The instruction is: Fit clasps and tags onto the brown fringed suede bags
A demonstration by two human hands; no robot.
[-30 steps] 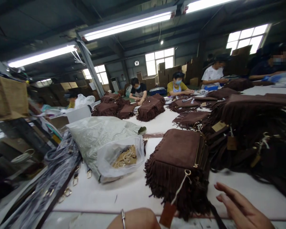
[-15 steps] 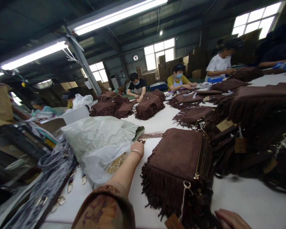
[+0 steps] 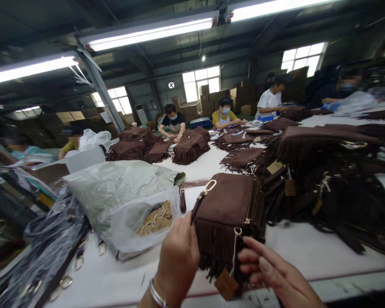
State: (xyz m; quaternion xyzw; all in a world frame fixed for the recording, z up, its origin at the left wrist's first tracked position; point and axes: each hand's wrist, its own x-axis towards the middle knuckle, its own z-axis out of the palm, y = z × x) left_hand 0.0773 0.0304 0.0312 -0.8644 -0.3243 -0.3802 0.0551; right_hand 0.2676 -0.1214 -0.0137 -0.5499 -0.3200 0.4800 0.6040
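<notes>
A brown suede fringed bag (image 3: 231, 205) lies on the white table in front of me. My left hand (image 3: 178, 252) is closed, pinching a brown strap (image 3: 197, 205) whose gold clasp (image 3: 209, 186) sticks up over the bag's left corner. My right hand (image 3: 266, 267) is at the bag's lower right fringe, fingers curled beside the gold ring (image 3: 237, 231) and white string that carries a brown paper tag (image 3: 225, 284). Whether it grips the bag is hard to tell.
A clear plastic bag (image 3: 128, 201) of tan tags lies left of the bag. Wrapped straps with metal clips (image 3: 51, 252) run along the left edge. A heap of fringed bags (image 3: 324, 171) fills the right. Several people sit at the far end.
My left hand reached out to the strap by the plastic bag and has come back holding it at the bag's left side. My right hand rose to the fringe near the ring.
</notes>
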